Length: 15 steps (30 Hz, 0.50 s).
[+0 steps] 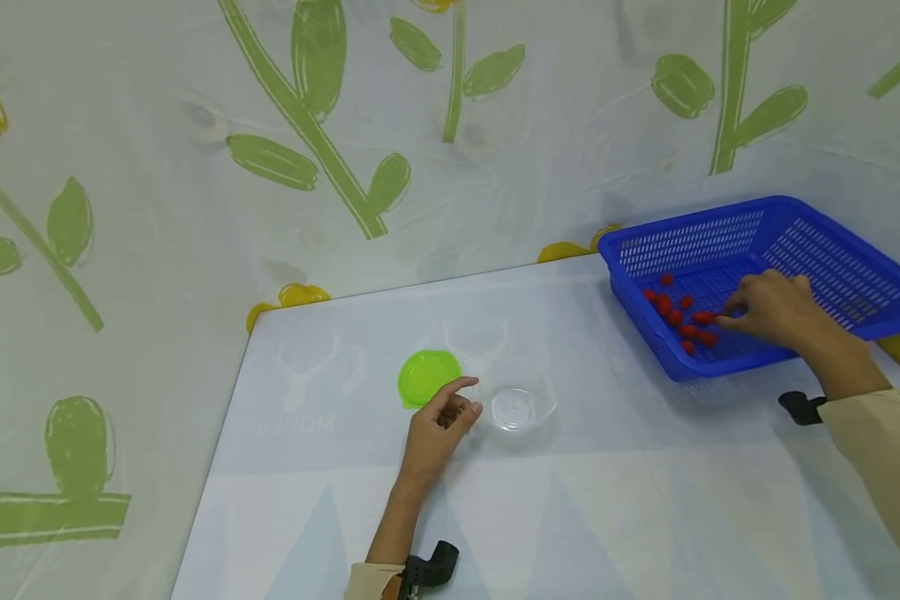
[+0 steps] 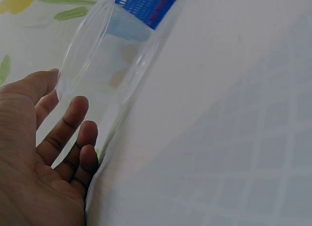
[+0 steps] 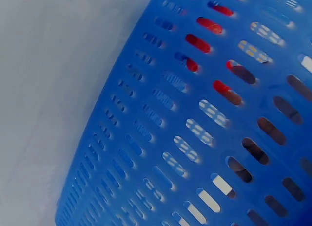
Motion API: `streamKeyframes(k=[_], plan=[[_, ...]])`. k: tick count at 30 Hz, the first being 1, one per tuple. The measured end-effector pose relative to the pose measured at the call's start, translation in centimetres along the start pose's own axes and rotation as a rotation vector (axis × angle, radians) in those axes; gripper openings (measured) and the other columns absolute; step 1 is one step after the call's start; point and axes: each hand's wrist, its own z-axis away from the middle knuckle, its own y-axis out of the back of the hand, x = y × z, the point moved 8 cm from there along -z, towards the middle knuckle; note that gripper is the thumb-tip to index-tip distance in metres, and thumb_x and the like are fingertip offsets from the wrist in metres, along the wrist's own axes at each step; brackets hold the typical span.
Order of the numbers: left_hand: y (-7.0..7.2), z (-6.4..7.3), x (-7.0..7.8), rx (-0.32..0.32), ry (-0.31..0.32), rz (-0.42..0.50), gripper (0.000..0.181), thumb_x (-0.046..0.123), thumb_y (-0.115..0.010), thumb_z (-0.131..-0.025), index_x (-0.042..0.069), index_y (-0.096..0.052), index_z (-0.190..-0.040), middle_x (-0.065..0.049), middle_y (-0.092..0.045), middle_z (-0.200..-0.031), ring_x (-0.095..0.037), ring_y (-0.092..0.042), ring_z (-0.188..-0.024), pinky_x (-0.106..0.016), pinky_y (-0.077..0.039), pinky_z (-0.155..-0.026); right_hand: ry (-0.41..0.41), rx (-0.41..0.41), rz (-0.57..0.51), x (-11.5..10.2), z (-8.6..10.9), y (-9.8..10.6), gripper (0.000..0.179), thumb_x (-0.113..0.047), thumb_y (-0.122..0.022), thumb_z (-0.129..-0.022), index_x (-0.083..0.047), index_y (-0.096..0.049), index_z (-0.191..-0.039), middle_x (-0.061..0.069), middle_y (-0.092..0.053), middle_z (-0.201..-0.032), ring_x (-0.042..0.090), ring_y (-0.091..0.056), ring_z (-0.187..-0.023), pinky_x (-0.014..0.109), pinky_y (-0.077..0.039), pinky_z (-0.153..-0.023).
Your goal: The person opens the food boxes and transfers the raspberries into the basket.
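Observation:
A clear plastic bowl stands on the table. My left hand is at its left side, thumb and index finger pinching the rim, as the left wrist view shows; the other fingers are loosely bent. Inside a blue slotted basket, my right hand has its thumb and fingertips at a red cherry tomato and appears to pinch it. Several more cherry tomatoes lie at the basket's left end. In the right wrist view the basket wall hides most of that hand.
A bright green lid lies on the table just behind the left hand. The basket stands at the far right of the white table. A wall covering with printed leaves rises behind the table.

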Motion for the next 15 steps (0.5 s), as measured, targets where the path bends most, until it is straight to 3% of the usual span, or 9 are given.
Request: streamKeyframes(k=[8,15], plan=[[0.0,0.2,0.1,0.005,0.003,0.000,0.034,0.036,-0.070,-0.095,0.033,-0.065,-0.128,0.001,-0.064,-0.090,-0.018,-0.054,-0.076,-0.024,-0.045,-0.068,0.000,-0.060,0.052,0.7,-0.9,-0.9,0.025,-0.023,-0.076,-0.086,0.001,-0.077,-0.094,0.021,-0.066,-0.096,0.044,-0.051,-0.096,0.057,-0.032,-0.075],[0.7,0.6,0.2,0.018,0.020,-0.009,0.035,0.037,-0.070,-0.094,0.035,-0.065,-0.129,0.001,-0.064,-0.091,-0.018,-0.055,-0.078,-0.024,-0.046,-0.070,0.026,-0.094,0.051,-0.3,-1.9,-1.5,0.017,-0.016,-0.076,-0.085,0.001,-0.076,-0.087,0.020,-0.068,-0.089,0.045,-0.054,-0.095,0.065,-0.032,-0.079]])
